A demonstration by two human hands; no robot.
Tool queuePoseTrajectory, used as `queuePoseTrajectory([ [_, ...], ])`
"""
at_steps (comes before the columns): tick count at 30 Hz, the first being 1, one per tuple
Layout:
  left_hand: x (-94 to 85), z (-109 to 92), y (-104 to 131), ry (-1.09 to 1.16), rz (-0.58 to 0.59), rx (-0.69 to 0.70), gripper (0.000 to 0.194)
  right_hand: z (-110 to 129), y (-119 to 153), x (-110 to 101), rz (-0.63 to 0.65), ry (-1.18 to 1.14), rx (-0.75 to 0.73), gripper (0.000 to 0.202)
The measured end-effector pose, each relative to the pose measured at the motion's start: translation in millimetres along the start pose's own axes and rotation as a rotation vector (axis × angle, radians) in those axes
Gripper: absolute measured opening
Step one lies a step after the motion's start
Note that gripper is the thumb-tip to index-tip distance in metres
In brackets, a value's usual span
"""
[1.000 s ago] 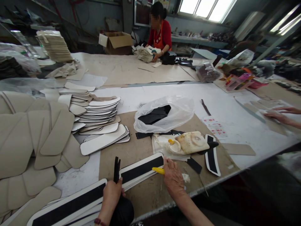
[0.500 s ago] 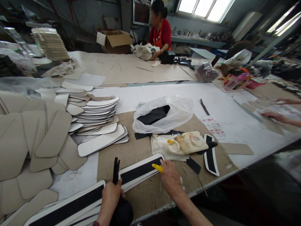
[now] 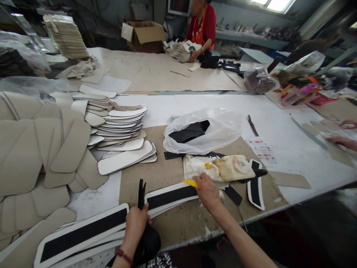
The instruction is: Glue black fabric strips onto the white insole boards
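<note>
My left hand is closed around several thin black strips that stick up from the fist, its thumb at the left end of a white-edged panel with a black band along its middle. More pieces lie under that panel. In my right hand, closed over the panel's right end, is a tool with a yellow handle; its working end is hidden. Just beyond that hand lies a stained, cut-open plastic bottle with whitish paste. Another banded panel tops a pile at lower left.
Stacked white panels and loose beige pieces cover the left side. A clear bag with black pieces lies beyond the bottle. A person handles a bundle across the table; another person's hands are at right.
My right hand has moved a little away from me toward the bottle, still holding the yellow-handled tool. My left hand keeps its place at the panel's end. The view has shifted slightly.
</note>
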State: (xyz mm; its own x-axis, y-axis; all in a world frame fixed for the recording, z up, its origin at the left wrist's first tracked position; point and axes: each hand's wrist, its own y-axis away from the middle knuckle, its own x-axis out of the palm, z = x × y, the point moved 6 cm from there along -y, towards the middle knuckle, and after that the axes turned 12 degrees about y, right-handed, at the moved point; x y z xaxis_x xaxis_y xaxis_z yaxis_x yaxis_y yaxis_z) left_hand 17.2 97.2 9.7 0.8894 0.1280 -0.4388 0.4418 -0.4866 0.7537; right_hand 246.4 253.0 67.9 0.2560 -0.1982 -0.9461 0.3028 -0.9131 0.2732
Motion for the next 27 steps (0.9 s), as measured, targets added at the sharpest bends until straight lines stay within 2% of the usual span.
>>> queuePoseTrajectory([
  [6,0.7,2.7,-1.7,0.011,-0.016,0.0,0.04,3.3,5.0,-14.2,-0.005,-0.012,-0.077,0.024],
  [10,1.0,3.3,-2.3,0.037,-0.008,-0.007,0.037,-4.0,8.9,-21.7,0.028,-0.316,-0.117,0.01],
  [14,1.2,4.0,-2.1,0.027,0.001,-0.005,0.043,-18.6,7.7,-11.5,0.126,-0.592,-0.141,0.022],
  [18,2.2,3.5,-1.5,0.116,0.0,-0.008,0.041,-23.3,6.4,10.8,0.157,-0.76,-0.114,0.024],
  [22,3.9,3.3,2.3,0.191,-0.015,0.002,0.036,-22.2,8.4,26.8,0.124,-0.789,-0.025,0.025],
  [27,4.4,2.3,17.7,0.376,0.0,0.036,0.037,-29.6,17.4,23.7,0.118,-0.841,0.05,0.028],
])
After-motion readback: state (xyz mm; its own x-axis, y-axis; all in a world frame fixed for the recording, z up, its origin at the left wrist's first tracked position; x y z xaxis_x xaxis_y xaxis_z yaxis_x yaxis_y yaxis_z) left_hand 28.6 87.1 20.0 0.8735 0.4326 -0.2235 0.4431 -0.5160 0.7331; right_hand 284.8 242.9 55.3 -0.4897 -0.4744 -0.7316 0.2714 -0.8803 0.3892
